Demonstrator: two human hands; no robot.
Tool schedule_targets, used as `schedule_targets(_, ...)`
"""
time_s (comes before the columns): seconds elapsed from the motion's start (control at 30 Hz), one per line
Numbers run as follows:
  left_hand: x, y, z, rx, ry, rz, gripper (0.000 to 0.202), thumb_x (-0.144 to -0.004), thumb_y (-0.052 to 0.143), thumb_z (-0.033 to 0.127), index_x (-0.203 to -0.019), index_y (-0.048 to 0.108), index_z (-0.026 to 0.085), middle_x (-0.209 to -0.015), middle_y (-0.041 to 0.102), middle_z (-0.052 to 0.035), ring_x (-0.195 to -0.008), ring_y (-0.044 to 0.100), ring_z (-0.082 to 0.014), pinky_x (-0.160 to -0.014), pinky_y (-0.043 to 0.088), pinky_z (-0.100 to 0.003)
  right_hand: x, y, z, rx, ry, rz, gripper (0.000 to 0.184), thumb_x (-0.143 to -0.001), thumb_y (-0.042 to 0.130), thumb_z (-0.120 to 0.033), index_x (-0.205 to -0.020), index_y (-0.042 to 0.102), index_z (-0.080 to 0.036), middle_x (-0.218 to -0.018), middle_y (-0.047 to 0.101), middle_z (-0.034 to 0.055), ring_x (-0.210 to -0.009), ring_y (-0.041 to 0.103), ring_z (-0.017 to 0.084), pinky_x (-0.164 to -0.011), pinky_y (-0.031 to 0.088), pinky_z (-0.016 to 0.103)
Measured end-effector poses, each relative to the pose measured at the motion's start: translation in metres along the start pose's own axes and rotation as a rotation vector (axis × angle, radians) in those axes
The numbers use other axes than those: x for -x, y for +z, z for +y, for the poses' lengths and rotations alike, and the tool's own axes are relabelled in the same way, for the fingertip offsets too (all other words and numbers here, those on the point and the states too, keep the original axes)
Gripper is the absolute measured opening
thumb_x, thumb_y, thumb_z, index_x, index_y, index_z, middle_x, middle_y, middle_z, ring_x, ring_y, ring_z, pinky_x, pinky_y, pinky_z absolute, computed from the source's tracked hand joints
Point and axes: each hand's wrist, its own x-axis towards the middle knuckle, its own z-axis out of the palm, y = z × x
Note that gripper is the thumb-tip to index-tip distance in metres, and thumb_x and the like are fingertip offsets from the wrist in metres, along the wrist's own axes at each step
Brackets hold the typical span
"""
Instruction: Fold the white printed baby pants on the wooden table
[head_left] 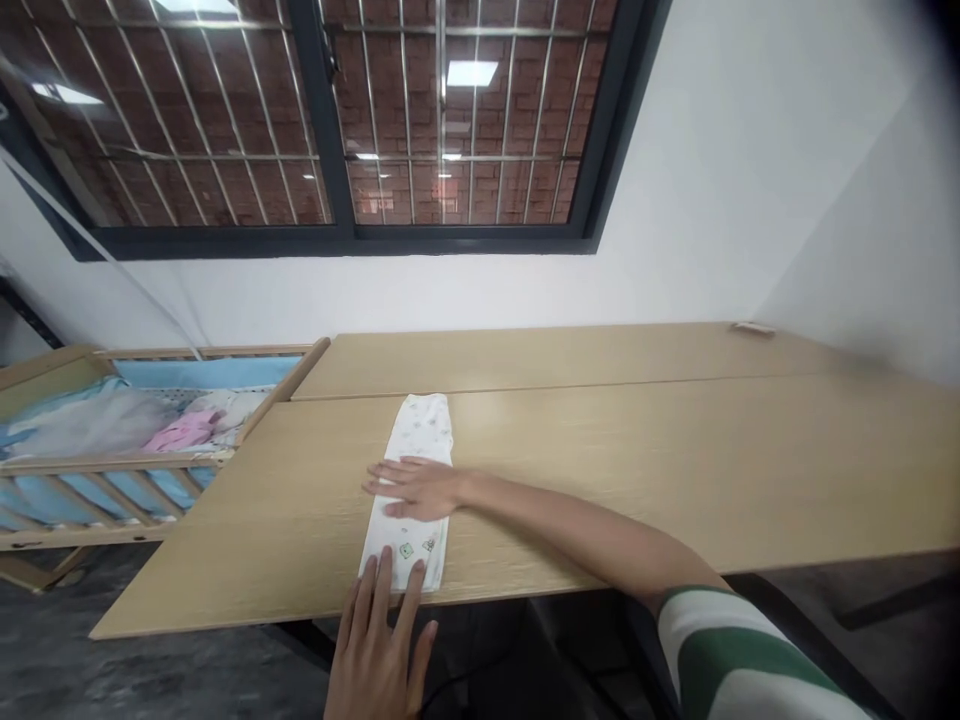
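Note:
A white cloth garment (420,428) with small printed figures lies folded into a long narrow strip on the wooden table (600,440). Across its middle rests my right hand (414,488), palm down with the fingers spread toward the left. My left hand (382,630) is at the table's front edge, its fingertips touching the near end of the cloth, fingers extended and apart. Green and dark prints show on the cloth between the two hands. What kind of garment it is, I cannot make out in its folded state.
To the left stands a wooden crib (112,465) with blue lining, a pink cloth (184,430) and pale bedding inside. A small flat object (752,329) lies at the table's back right. Behind is a white wall with a barred, dark-framed window (345,243).

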Motion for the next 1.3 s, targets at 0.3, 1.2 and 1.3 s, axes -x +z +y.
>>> schedule_targets(0.3,0.005,0.005,-0.006,-0.037,0.046,-0.043,0.074,-0.091,0.061,0.038,-0.158,0.032,0.026,-0.153,0.046,-0.0163,-0.137,0.049,-0.0361,-0.099,0.055,-0.046,-0.037,-0.047,0.113,0.16,0.351,0.218,0.058,-0.101,0.048,-0.049,-0.154,0.044,-0.026,-0.165,0.025,0.0073,-0.155,0.017,0.024,-0.125,0.01,0.043)
schedule_targets(1.2,-0.012,-0.009,-0.034,0.377,0.17,-0.026,0.032,-0.102,0.047,0.02,-0.133,0.058,0.023,-0.128,0.068,-0.0059,-0.113,0.066,-0.0206,-0.095,0.056,-0.034,0.153,0.035,-0.097,0.345,0.06,0.244,0.051,-0.1,0.055,-0.045,-0.141,0.053,-0.016,-0.147,0.055,0.0148,-0.134,0.052,0.028,-0.111,0.041,0.043)
schedule_targets(1.3,-0.013,-0.02,-0.027,0.433,0.21,-0.037,0.036,-0.101,0.042,0.011,-0.129,0.06,0.023,-0.121,0.072,-0.0038,-0.104,0.069,-0.0185,-0.09,0.057,-0.032,0.163,0.055,-0.103,0.437,0.073,0.313,0.034,-0.103,0.043,-0.018,-0.134,0.058,-0.016,-0.142,0.06,0.0124,-0.132,0.054,0.026,-0.109,0.042,0.042)
